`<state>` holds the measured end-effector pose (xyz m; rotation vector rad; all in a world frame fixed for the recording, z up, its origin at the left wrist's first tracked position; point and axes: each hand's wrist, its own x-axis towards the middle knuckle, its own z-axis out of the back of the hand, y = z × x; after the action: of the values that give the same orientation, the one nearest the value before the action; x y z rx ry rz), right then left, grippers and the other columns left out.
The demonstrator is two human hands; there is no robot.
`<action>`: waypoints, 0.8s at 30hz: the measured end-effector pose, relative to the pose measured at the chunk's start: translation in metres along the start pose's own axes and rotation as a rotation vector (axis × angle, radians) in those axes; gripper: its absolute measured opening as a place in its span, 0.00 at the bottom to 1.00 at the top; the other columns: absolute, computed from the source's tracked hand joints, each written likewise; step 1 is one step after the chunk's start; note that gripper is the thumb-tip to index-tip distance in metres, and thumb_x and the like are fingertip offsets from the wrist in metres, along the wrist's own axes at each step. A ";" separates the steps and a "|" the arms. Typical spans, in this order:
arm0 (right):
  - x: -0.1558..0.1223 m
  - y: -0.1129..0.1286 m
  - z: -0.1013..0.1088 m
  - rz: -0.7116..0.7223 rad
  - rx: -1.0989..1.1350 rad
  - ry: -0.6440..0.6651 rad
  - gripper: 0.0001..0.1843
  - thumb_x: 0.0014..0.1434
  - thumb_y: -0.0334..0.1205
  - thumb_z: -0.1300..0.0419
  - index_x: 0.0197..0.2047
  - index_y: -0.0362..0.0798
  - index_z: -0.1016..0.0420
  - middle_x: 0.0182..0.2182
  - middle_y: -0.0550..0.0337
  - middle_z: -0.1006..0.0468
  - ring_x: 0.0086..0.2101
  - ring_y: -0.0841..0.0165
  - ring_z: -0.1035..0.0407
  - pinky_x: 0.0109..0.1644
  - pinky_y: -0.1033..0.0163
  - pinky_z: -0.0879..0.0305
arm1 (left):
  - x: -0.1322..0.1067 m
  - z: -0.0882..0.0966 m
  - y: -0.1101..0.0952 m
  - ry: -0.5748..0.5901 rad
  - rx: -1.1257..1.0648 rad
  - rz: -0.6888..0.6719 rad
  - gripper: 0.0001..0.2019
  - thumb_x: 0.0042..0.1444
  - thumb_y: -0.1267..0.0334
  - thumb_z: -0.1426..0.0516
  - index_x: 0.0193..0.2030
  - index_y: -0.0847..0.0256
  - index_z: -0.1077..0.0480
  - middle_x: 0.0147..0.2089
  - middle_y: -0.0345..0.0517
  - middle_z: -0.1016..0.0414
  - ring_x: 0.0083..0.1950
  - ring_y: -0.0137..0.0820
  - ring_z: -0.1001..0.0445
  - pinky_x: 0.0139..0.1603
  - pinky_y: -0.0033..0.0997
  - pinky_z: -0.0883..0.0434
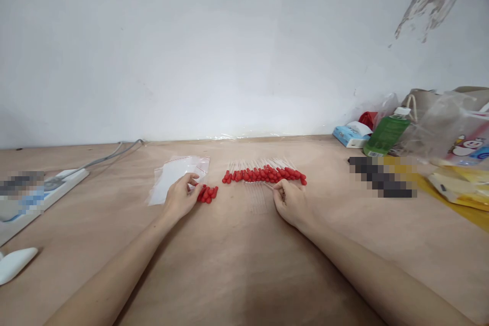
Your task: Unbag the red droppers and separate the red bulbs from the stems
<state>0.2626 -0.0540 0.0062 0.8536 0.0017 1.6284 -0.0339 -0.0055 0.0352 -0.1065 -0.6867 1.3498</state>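
Observation:
Toward the middle of the table, my left hand (183, 194) is at the edge of a small pile of red rounded caps (208, 193). Its thumb and index finger are curled around what looks like one red cap, partly hidden by the fingers. My right hand (291, 202) pinches a thin clear stick (269, 185) by thumb and forefinger. Left of that hand, several bare clear sticks (256, 198) lie side by side. Just beyond them stretches a row of red-capped sticks (263, 174), red ends toward me, pale shafts pointing to the wall.
Clear zip bags (168, 175) lie behind my left hand. A white power strip (46, 204) with a grey cable is at far left, near a white object (17, 265). At right stand a tissue box (349, 136), a green bottle (387, 132) and plastic bags (431, 127).

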 end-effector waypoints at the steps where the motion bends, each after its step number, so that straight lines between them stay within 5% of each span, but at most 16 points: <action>1: 0.000 0.000 -0.001 0.006 -0.009 -0.004 0.06 0.54 0.33 0.52 0.30 0.48 0.35 0.26 0.62 0.26 0.29 0.68 0.33 0.42 0.59 0.51 | -0.001 0.000 0.000 0.011 0.007 0.011 0.15 0.52 0.54 0.48 0.43 0.58 0.34 0.34 0.40 0.27 0.28 0.29 0.33 0.30 0.28 0.35; 8: -0.002 0.004 0.000 0.182 -0.053 0.065 0.07 0.56 0.39 0.48 0.34 0.50 0.29 0.29 0.60 0.25 0.35 0.66 0.35 0.47 0.57 0.52 | 0.001 0.006 -0.003 -0.027 -0.007 0.046 0.15 0.54 0.50 0.50 0.37 0.58 0.31 0.36 0.41 0.25 0.32 0.32 0.32 0.31 0.28 0.36; 16: -0.004 0.001 0.000 0.248 -0.076 0.080 0.15 0.56 0.51 0.46 0.42 0.53 0.28 0.37 0.57 0.26 0.40 0.63 0.36 0.50 0.53 0.53 | -0.010 -0.001 -0.040 0.024 0.035 -0.176 0.10 0.52 0.56 0.47 0.38 0.58 0.34 0.38 0.44 0.28 0.40 0.35 0.31 0.39 0.32 0.36; 24: -0.004 -0.004 0.000 0.126 0.022 0.035 0.09 0.56 0.45 0.46 0.35 0.51 0.27 0.32 0.60 0.25 0.38 0.66 0.34 0.46 0.57 0.50 | 0.038 -0.026 -0.067 0.168 0.167 -0.094 0.04 0.52 0.62 0.48 0.30 0.59 0.38 0.32 0.44 0.29 0.36 0.35 0.31 0.33 0.30 0.38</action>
<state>0.2663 -0.0563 0.0026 0.8562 -0.0105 1.7643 0.0391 0.0211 0.0600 -0.0526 -0.4309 1.2861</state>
